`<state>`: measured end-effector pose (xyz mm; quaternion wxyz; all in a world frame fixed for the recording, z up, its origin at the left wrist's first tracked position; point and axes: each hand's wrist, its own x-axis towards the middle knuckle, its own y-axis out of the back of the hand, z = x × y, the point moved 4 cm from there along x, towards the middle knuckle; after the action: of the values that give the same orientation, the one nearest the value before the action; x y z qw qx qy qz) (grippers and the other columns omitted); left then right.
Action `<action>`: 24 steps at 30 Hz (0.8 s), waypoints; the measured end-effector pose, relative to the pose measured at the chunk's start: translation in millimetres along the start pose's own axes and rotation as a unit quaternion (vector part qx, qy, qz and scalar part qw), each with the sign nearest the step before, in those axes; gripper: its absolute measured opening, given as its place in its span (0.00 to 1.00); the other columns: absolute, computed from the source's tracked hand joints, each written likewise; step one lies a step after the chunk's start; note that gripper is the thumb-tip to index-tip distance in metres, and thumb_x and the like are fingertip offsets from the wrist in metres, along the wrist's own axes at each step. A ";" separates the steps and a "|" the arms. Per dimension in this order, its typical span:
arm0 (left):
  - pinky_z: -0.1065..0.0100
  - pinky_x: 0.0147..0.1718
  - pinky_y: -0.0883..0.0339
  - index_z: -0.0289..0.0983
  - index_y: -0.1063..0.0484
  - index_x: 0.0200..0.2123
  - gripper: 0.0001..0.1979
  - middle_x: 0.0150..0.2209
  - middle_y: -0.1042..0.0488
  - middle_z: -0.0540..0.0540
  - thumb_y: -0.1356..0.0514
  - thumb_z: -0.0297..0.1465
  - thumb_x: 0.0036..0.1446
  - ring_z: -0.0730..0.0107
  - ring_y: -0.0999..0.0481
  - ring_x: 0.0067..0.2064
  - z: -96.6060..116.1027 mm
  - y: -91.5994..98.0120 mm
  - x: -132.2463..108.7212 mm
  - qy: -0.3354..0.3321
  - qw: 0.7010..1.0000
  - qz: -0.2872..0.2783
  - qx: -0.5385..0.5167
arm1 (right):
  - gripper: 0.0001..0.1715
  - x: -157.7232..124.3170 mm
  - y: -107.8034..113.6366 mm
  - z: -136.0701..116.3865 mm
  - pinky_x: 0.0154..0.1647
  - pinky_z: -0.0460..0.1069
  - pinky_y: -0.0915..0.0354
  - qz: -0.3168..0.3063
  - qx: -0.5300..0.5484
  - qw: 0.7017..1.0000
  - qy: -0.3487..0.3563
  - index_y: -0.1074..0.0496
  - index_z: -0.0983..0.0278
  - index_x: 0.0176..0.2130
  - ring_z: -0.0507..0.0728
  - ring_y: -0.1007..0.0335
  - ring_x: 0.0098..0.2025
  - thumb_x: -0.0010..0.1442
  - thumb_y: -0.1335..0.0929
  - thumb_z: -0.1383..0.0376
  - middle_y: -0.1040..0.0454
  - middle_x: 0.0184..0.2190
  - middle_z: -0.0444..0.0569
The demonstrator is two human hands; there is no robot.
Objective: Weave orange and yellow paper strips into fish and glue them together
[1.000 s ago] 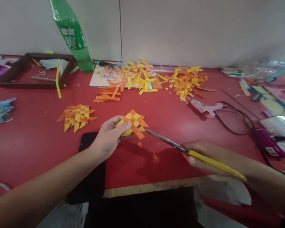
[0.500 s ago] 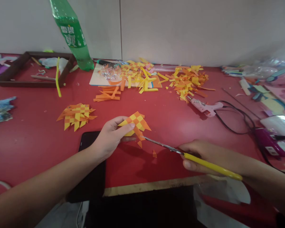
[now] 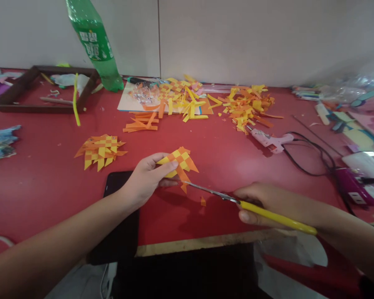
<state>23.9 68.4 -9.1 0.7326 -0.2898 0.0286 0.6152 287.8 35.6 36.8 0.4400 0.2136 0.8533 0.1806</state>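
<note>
My left hand (image 3: 152,174) pinches a woven paper fish (image 3: 182,158) in an orange and yellow checkered pattern, thumb on top. My right hand (image 3: 262,205) grips yellow-handled scissors (image 3: 276,216), their blades pointing left. The blade tips meet an orange paper strip at the fish's lower edge. Beneath, a small orange paper scrap (image 3: 203,201) lies on the red table (image 3: 174,220). Left of my left hand sits a pile of similar woven paper fish (image 3: 102,150). A black phone (image 3: 120,224) lies under my left forearm, partly hidden by it.
A green bottle (image 3: 96,50) stands at the back beside a dark wooden frame (image 3: 34,109). Orange and yellow paper strips (image 3: 247,104) are heaped along the back. To the right lie a pink glue gun (image 3: 269,140) with a black cord and a purple device (image 3: 358,189).
The scissors and my right hand have shifted slightly left, the blades moving in at the orange strip. My left hand and the fish stay nearly still.
</note>
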 end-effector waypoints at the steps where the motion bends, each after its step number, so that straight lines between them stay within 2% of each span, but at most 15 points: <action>1: 0.73 0.30 0.21 0.38 0.22 0.31 0.10 0.25 0.25 0.55 0.27 0.35 0.49 0.76 0.22 0.28 0.3 -0.2 -0.3 0.000 1.000 -0.001 0.003 | 0.29 0.0 -0.2 -0.2 0.27 0.46 0.48 -0.002 0.002 1.000 0.001 0.35 0.63 0.31 0.51 0.45 0.28 0.61 0.37 0.40 0.39 0.27 0.42; 24: 0.74 0.31 0.22 0.38 0.22 0.30 0.10 0.25 0.27 0.55 0.27 0.36 0.49 0.77 0.24 0.27 -0.1 -2.3 -1.1 0.002 0.999 -0.016 0.040 | 0.28 0.8 -0.7 -0.2 0.25 0.45 0.49 -0.015 0.025 0.999 0.014 0.35 0.63 0.31 0.50 0.48 0.27 0.61 0.35 0.41 0.41 0.26 0.41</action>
<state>25.8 67.2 -7.8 0.7531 -0.2619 0.0500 0.6014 287.1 35.5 36.0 0.4256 0.2089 0.8667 0.1552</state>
